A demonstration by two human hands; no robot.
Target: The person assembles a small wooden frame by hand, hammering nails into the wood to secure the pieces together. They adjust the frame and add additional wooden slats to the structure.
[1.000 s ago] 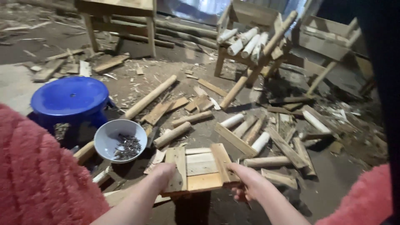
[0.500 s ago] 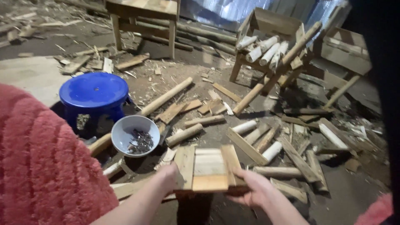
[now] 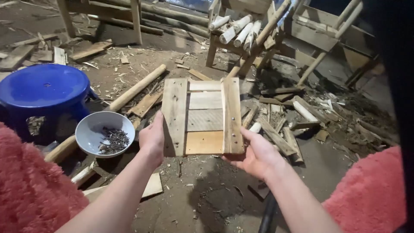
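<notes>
Nailed slat panel [image 3: 202,116] at frame centre, upright between hands: left hand [image 3: 152,139] grip grasping left batten, right hand [image 3: 254,154] grip cupping lower right corner.

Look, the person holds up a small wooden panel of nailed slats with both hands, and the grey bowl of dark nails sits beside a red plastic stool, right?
Almost. The stool is not red: the head view shows a round blue plastic stool. The rest holds: the left hand and the right hand hold up the small wooden panel of nailed slats, and the grey bowl of dark nails sits beside that stool.
</notes>
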